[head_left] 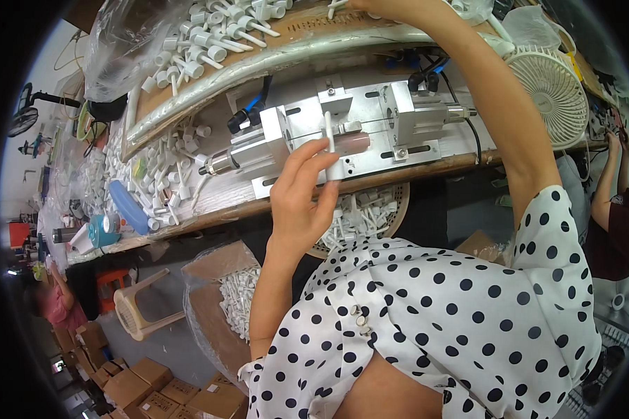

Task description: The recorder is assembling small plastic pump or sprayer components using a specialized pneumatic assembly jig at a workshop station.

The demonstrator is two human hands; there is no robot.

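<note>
My left hand [302, 188] is closed, pinching a white cap with a thin stem [335, 167] between thumb and fingers at the front of a metal fixture [370, 105]. The stem points up and away from me. Just right of it, a pinkish tube-like piece [354, 144] lies on the fixture beside a small metal clamp [348, 128]. My right arm stretches over the fixture to the far side of the bench. There my right hand [381, 5] is partly cut off by the upper edge, beside a white stemmed piece [337, 5]. Its fingers are mostly hidden.
White stemmed caps lie heaped in a rimmed tray [279, 57] behind the fixture. More are on the bench at left, in a basket [398, 209] below and in a lined carton [210, 279]. A white fan [548, 94] stands at right. Other people work at both sides.
</note>
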